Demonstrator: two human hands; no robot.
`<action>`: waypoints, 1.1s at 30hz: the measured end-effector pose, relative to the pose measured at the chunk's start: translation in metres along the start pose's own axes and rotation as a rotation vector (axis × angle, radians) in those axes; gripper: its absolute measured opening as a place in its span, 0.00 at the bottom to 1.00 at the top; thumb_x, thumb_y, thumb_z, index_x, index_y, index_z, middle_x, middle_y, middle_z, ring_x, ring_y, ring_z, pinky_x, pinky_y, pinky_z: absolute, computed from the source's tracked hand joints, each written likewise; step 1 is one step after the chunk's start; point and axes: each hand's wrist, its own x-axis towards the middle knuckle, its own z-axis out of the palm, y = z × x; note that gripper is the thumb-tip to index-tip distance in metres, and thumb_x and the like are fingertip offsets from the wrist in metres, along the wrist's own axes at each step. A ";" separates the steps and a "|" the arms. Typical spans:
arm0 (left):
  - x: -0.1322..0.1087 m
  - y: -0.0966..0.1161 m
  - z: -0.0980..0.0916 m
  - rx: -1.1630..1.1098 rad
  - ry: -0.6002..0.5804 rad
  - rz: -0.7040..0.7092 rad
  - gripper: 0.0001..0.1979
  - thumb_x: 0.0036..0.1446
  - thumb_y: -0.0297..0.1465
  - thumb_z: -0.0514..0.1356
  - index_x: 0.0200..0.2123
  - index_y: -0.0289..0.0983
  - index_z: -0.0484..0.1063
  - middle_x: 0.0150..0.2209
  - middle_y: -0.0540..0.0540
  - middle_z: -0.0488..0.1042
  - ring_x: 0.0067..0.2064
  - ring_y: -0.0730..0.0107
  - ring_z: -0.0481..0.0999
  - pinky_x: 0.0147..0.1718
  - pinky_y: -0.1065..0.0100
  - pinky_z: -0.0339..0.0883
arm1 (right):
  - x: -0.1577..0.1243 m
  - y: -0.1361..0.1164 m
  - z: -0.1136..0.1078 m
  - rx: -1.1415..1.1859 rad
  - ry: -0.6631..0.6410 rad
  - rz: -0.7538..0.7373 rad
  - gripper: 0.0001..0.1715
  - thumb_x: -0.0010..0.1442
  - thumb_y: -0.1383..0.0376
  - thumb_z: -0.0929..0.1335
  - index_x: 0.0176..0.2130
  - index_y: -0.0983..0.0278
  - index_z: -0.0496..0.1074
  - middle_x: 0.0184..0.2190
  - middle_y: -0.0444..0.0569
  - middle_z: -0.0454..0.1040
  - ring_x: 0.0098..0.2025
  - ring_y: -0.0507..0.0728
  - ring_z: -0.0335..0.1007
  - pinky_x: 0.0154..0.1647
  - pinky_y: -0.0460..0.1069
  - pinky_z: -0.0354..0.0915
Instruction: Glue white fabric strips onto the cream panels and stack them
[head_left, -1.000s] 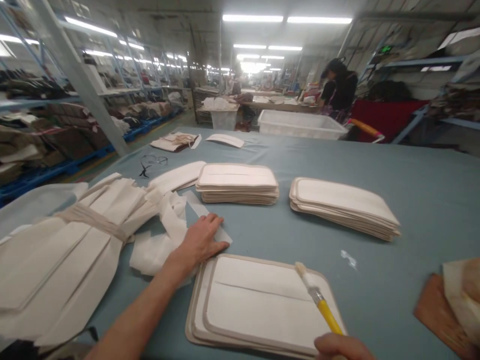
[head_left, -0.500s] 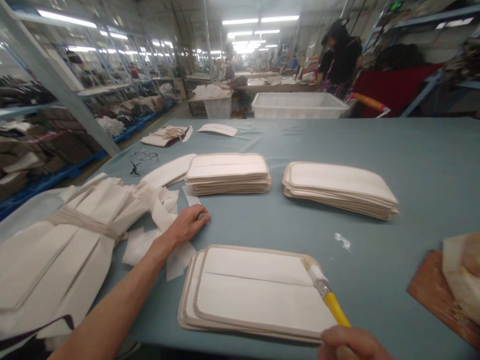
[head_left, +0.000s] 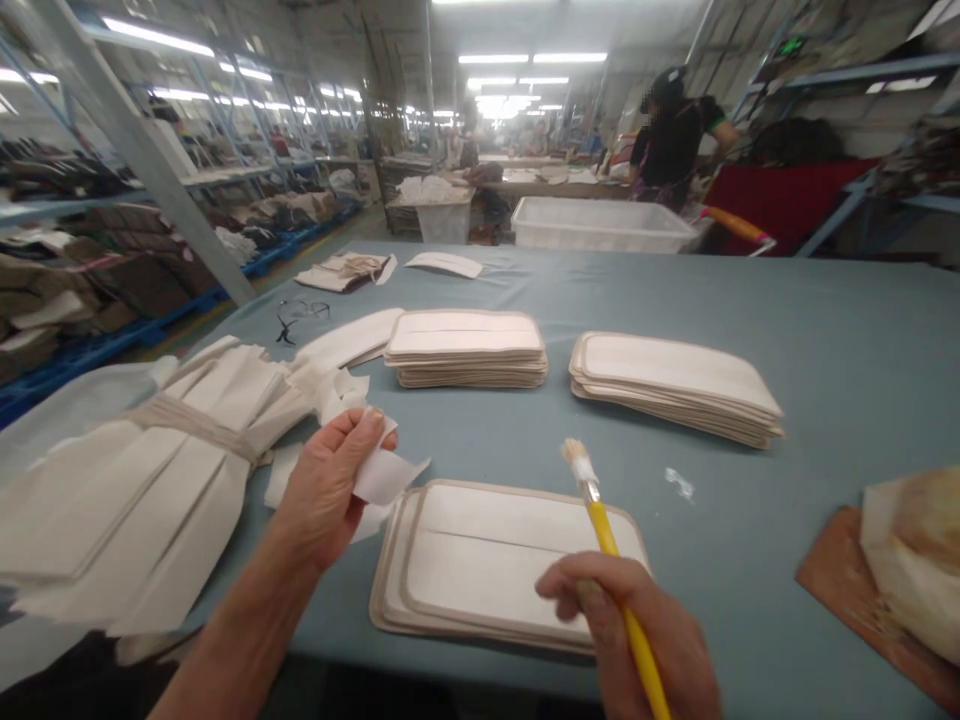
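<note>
Paper slip (head_left: 386, 478), white and bent, is clamped between the thumb and fingers of the left hand (head_left: 322, 492), near the far left corner of a stack of cream panels (head_left: 487, 575). The right hand (head_left: 637, 620), well apart from the left, grips a yellow-handled brush (head_left: 602, 525) over this stack's right part, pale bristles pointing away from the wearer. Two more panel stacks, a middle one (head_left: 469, 335) and a right one (head_left: 679, 378), lie farther back on the blue-green counter (head_left: 832, 370). At left is a tied bundle of cream cloth (head_left: 150, 490). Beyond the far edge are two containers: a wide white bin (head_left: 600, 238), its contents unclear, and, to its left, a smaller tub (head_left: 444, 224) heaped above the rim with crumpled white material (head_left: 424, 188).
</note>
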 end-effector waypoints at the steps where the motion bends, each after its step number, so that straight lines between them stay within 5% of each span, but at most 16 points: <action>1: -0.013 0.004 0.007 -0.037 -0.012 -0.017 0.36 0.35 0.58 0.78 0.31 0.37 0.67 0.27 0.54 0.69 0.24 0.79 0.64 0.20 0.78 0.61 | 0.011 -0.002 0.005 -0.017 -0.004 -0.067 0.07 0.76 0.60 0.66 0.46 0.55 0.75 0.39 0.44 0.84 0.37 0.54 0.82 0.43 0.47 0.75; 2: -0.025 0.007 0.015 -0.070 -0.028 -0.034 0.35 0.35 0.56 0.78 0.30 0.37 0.67 0.26 0.54 0.68 0.23 0.80 0.63 0.19 0.78 0.59 | 0.022 -0.004 0.011 -0.015 -0.012 -0.129 0.04 0.74 0.60 0.68 0.45 0.56 0.73 0.44 0.46 0.85 0.45 0.55 0.83 0.49 0.48 0.75; 5: -0.050 0.009 0.033 -0.211 -0.078 -0.103 0.33 0.36 0.53 0.80 0.27 0.37 0.67 0.24 0.55 0.66 0.21 0.80 0.62 0.17 0.78 0.59 | 0.049 -0.011 0.038 0.097 -0.091 -0.230 0.13 0.70 0.56 0.73 0.41 0.57 0.67 0.51 0.49 0.84 0.54 0.58 0.81 0.56 0.51 0.73; 8: -0.061 0.006 0.043 -0.387 -0.053 -0.125 0.31 0.34 0.48 0.82 0.27 0.36 0.68 0.24 0.55 0.67 0.23 0.81 0.64 0.19 0.80 0.62 | 0.056 -0.016 0.064 0.213 -0.161 -0.212 0.13 0.70 0.58 0.72 0.38 0.57 0.64 0.37 0.45 0.82 0.39 0.55 0.81 0.44 0.49 0.73; 10: -0.062 0.003 0.042 -0.474 0.015 -0.126 0.31 0.33 0.49 0.82 0.29 0.36 0.71 0.27 0.54 0.70 0.25 0.80 0.67 0.23 0.80 0.66 | 0.052 -0.019 0.072 0.247 -0.160 -0.141 0.12 0.71 0.62 0.69 0.37 0.57 0.63 0.28 0.39 0.75 0.27 0.51 0.72 0.31 0.45 0.67; 14: -0.068 -0.003 0.032 -0.596 0.083 -0.291 0.41 0.25 0.58 0.81 0.39 0.38 0.79 0.35 0.47 0.79 0.31 0.70 0.75 0.25 0.73 0.73 | 0.044 -0.017 0.061 0.227 -0.176 -0.036 0.12 0.72 0.65 0.68 0.36 0.57 0.62 0.24 0.36 0.67 0.22 0.49 0.61 0.23 0.43 0.59; 17: -0.076 -0.012 0.025 -0.607 -0.045 -0.368 0.50 0.30 0.70 0.72 0.47 0.37 0.79 0.45 0.37 0.81 0.37 0.58 0.80 0.26 0.65 0.77 | 0.042 -0.012 0.044 0.168 -0.254 -0.007 0.13 0.73 0.64 0.67 0.35 0.58 0.62 0.23 0.36 0.65 0.22 0.49 0.57 0.21 0.43 0.54; 19: -0.083 -0.023 0.023 -0.557 -0.107 -0.331 0.48 0.35 0.68 0.72 0.48 0.37 0.79 0.47 0.37 0.81 0.37 0.58 0.80 0.25 0.65 0.77 | 0.041 -0.008 0.033 0.147 -0.339 0.025 0.14 0.73 0.63 0.67 0.34 0.58 0.62 0.23 0.36 0.64 0.22 0.49 0.56 0.22 0.43 0.53; 22: -0.092 -0.044 0.025 -0.423 -0.100 -0.298 0.36 0.41 0.56 0.78 0.45 0.36 0.79 0.35 0.44 0.79 0.29 0.67 0.75 0.20 0.72 0.71 | 0.037 -0.004 0.023 0.152 -0.463 0.131 0.15 0.74 0.59 0.66 0.34 0.58 0.62 0.24 0.37 0.66 0.23 0.49 0.57 0.22 0.43 0.54; 25: -0.100 -0.063 0.031 -0.315 -0.068 -0.314 0.33 0.43 0.55 0.77 0.40 0.34 0.79 0.27 0.48 0.75 0.24 0.73 0.71 0.21 0.73 0.70 | 0.027 -0.003 0.023 0.175 -0.505 0.270 0.15 0.73 0.55 0.67 0.36 0.58 0.61 0.26 0.39 0.68 0.24 0.50 0.60 0.23 0.43 0.58; 29: -0.111 -0.075 0.038 -0.215 0.025 -0.253 0.34 0.44 0.61 0.73 0.35 0.35 0.79 0.24 0.48 0.75 0.22 0.72 0.71 0.23 0.73 0.69 | 0.008 -0.007 0.036 0.163 -0.367 0.299 0.17 0.71 0.54 0.69 0.38 0.57 0.59 0.23 0.37 0.67 0.21 0.50 0.61 0.22 0.43 0.59; 33: -0.121 -0.080 0.039 -0.052 0.056 -0.141 0.29 0.51 0.59 0.70 0.26 0.37 0.75 0.17 0.51 0.66 0.20 0.76 0.62 0.18 0.75 0.58 | 0.003 -0.013 0.043 0.111 -0.270 0.269 0.18 0.71 0.54 0.69 0.37 0.56 0.58 0.20 0.34 0.63 0.19 0.50 0.57 0.19 0.44 0.57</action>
